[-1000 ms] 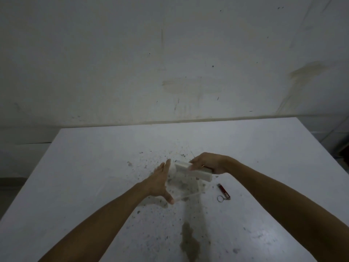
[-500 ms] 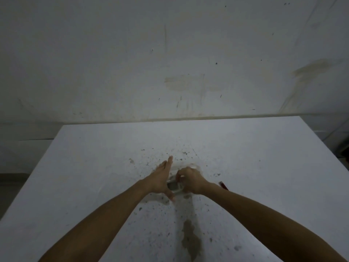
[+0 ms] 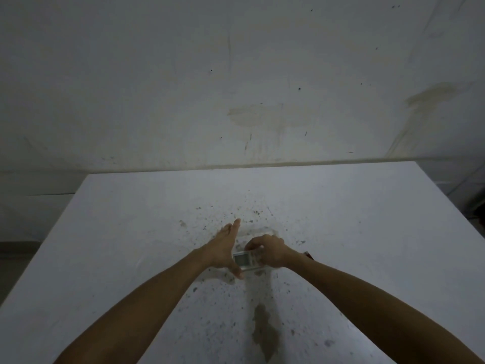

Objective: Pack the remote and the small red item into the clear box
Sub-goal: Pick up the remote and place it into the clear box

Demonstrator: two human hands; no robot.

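The clear box (image 3: 256,231) stands near the middle of the white table (image 3: 131,232). A white remote (image 3: 245,260) with a grey screen lies inside it, screen up. My right hand (image 3: 267,249) is curled over the remote's far end, fingers on it. Flat against the box's left wall rests my left hand (image 3: 227,246), fingers straight and thumb under the near corner. The small red item (image 3: 309,255) lies on the table just right of my right wrist, mostly hidden by it.
The tabletop is speckled with dark spots, and a brown stain (image 3: 263,329) lies close to me. A stained wall (image 3: 262,116) rises behind the table's far edge. The left table edge runs diagonally past my left forearm.
My right hand has brought the remote down from above the box into it. The remote's screen now shows. My left hand has stayed against the box's side.
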